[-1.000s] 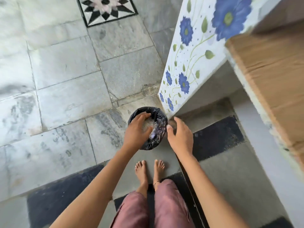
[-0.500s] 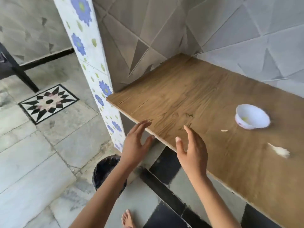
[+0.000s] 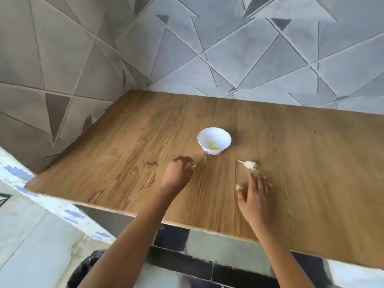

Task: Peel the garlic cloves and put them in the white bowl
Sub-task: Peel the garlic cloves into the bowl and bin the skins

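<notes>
Near the middle of the wooden worktop (image 3: 124, 142), a white bowl (image 3: 214, 135) holding a few yellowish peeled cloves (image 3: 214, 146); just beside it toward the front right, not touching, a piece of unpeeled garlic (image 3: 250, 165) with a thin stalk pointing left. Left hand (image 3: 176, 173) low over the worktop in front of the bowl, fingers curled down at a small pale scrap of skin (image 3: 193, 166), too blurred to tell whether pinching or only touching it. Right hand (image 3: 254, 194) palm down just short of the garlic, fingers spread and straight, holding nothing; below the worktop's front edge, a black bin (image 3: 87, 269) on the floor.
</notes>
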